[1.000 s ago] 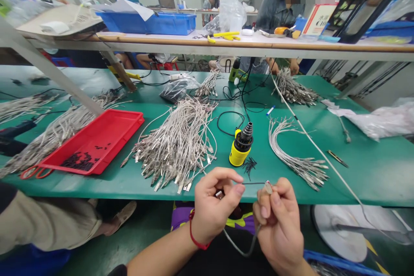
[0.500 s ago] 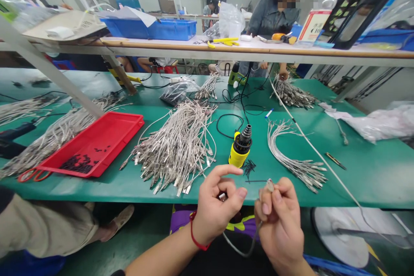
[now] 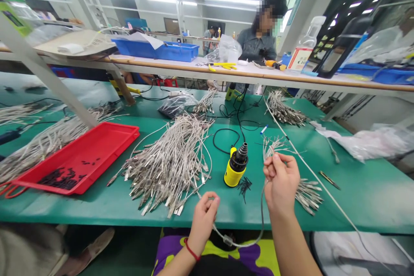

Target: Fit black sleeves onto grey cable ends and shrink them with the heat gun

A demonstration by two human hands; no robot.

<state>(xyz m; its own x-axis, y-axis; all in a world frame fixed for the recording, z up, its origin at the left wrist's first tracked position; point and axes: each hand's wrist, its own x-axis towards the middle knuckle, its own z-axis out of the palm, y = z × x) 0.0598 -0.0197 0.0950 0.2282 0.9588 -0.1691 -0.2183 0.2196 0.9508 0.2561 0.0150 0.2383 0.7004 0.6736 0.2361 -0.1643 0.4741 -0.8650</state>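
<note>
Grey cable: one thin length, sagging in a loop below both hands, with a small clear sleeve on it nearer the left hand.
Left hand: fingers curled closed, grasping one stretch of the cable, low over the front edge of the green workbench.
Right hand: clenched around the other stretch, held higher and farther forward.
Between the hands: an upright yellow-and-black tool, with small black pieces lying just beside it.
Left of the left hand: a large pile of grey cables with metal ends, then a red plastic tray holding black parts.
Right of the right hand: a smaller metal-ended bundle, nearly touching.
Beyond the hands: a long shelf carrying a blue crate, and a person in a denim shirt behind it.
</note>
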